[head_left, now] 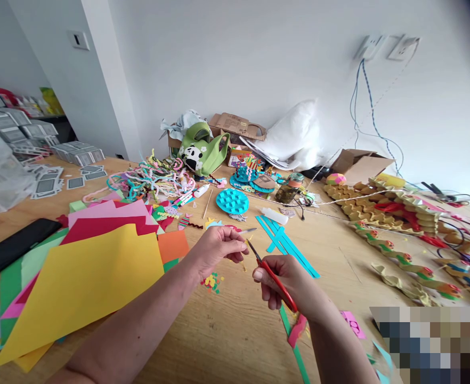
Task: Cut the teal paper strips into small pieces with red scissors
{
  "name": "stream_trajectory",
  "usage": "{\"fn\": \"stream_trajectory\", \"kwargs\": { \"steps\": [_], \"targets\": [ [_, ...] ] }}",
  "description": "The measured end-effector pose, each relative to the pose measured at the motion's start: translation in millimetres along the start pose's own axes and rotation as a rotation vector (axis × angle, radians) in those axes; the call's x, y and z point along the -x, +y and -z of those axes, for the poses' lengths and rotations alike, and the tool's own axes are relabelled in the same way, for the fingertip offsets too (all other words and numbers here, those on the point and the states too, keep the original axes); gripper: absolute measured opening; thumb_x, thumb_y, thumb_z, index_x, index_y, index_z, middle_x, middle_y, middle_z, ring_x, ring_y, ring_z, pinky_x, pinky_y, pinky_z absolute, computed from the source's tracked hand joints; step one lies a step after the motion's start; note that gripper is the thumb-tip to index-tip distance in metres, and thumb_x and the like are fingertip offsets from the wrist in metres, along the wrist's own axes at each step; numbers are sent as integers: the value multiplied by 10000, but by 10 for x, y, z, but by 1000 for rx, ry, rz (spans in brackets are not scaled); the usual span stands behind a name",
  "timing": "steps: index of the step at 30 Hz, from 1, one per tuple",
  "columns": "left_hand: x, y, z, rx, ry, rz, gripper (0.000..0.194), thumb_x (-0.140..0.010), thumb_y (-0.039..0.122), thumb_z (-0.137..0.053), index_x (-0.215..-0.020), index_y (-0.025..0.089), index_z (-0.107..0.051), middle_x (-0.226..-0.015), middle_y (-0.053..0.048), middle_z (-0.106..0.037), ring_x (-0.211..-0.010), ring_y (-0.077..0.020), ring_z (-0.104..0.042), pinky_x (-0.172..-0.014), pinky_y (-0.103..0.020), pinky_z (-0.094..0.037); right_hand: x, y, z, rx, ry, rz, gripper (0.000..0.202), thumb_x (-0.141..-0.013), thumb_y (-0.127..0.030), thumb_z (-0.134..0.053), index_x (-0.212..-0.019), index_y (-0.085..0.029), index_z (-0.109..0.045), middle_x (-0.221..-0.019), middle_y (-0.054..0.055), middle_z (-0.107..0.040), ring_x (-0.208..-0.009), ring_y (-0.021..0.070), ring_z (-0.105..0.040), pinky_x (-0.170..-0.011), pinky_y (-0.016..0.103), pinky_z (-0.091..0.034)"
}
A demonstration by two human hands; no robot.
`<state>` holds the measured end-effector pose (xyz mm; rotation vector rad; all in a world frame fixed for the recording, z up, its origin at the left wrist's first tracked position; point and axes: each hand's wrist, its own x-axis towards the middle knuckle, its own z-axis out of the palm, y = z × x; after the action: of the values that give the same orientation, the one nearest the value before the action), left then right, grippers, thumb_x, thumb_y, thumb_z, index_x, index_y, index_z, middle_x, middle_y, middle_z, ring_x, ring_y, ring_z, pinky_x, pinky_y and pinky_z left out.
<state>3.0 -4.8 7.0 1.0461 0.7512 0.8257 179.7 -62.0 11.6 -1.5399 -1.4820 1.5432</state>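
My right hand (285, 277) is closed round the red handles of a pair of scissors (278, 285). Their dark blades point up and left, close to the fingertips of my left hand (224, 244). The left fingers are pinched together on a tiny yellow piece (248, 241), which looks like paper; most of it is hidden. Just beyond those fingers shows a thin grey pointed thing (248, 230) whose kind I cannot tell. Below the left wrist, small round paper dots (212, 281) in red, yellow and green lie on the wooden table (227, 330).
Coloured paper sheets (99, 266) and a black phone (17, 248) lie left. Blue paper strips (289, 245), a white bottle (275, 215) and a blue knobbed disc (232, 201) lie ahead. Egg-carton strips (398, 256) spread right; a green panda bag (203, 149) stands behind.
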Motion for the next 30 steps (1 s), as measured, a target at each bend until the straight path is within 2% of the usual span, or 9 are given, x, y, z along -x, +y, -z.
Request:
{"fn": "stream_trajectory", "kwargs": {
  "steps": [6, 21, 30],
  "targets": [
    [6, 13, -11, 53, 23, -10, 192, -597, 247, -716, -688, 106, -624, -654, -34, -655, -524, -91, -562, -581, -248, -445, -5, 21, 6, -6, -2, 0, 443, -671, -549, -700, -634, -170, -473, -469, -14, -600, -350, 97, -550, -336, 167, -387],
    [-6, -25, 36, 5, -24, 27, 181, -581, 234, -724, -674, 96, -655, -636, -53, -670, -503, -99, -571, -552, -244, -458, -7, 39, 19, -54, -79, 27, 440, -670, -542, -712, -641, -155, -504, -497, 3, -615, -369, 92, -554, -361, 168, -410],
    [-16, -19, 41, 6, -36, 37, 176, -579, 233, -726, -661, 95, -653, -632, -54, -666, -499, -98, -564, -555, -247, -457, -6, 33, 15, 5, -18, -16, 411, -653, -503, -733, -630, -167, -498, -472, -17, -595, -348, 94, -539, -337, 164, -368]
  ]
}}
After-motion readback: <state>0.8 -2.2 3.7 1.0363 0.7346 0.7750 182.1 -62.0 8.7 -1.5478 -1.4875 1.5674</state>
